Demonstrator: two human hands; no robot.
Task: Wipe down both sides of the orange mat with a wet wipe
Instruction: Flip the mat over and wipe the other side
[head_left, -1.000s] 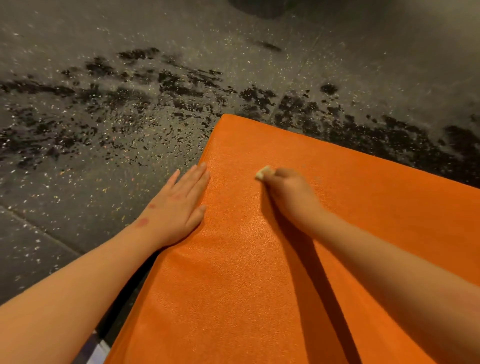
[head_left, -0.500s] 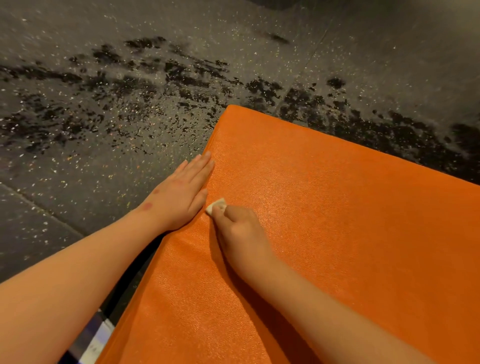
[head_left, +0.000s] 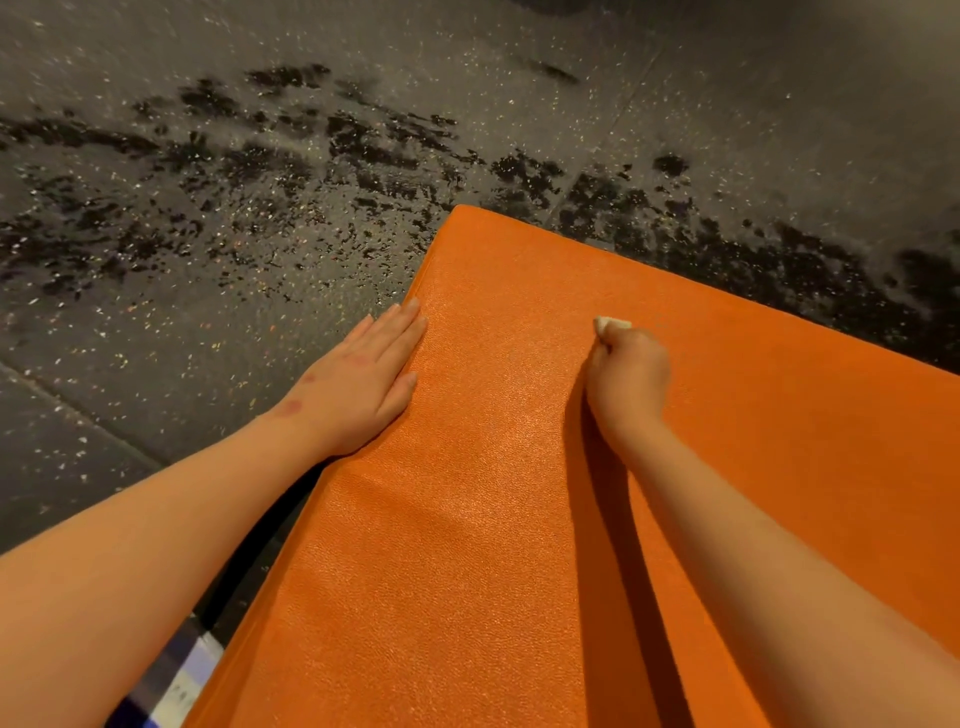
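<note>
The orange mat (head_left: 519, 519) lies flat on the floor and fills the lower right of the view, its far corner pointing away from me. My left hand (head_left: 363, 379) presses flat on the mat's left edge, fingers straight. My right hand (head_left: 631, 376) is curled into a fist around a small white wet wipe (head_left: 610, 326), which pokes out past the knuckles and rests on the mat's top face. The mat's underside is hidden.
A dark speckled rubber floor (head_left: 208, 260) surrounds the mat, with wet black patches (head_left: 363, 135) beyond its far corner. A white and blue object (head_left: 182, 680) shows at the bottom left beside the mat's edge.
My right hand with the wipe swept left toward my left hand, then back right and farther out across the mat. My left hand stayed pressed on the edge.
</note>
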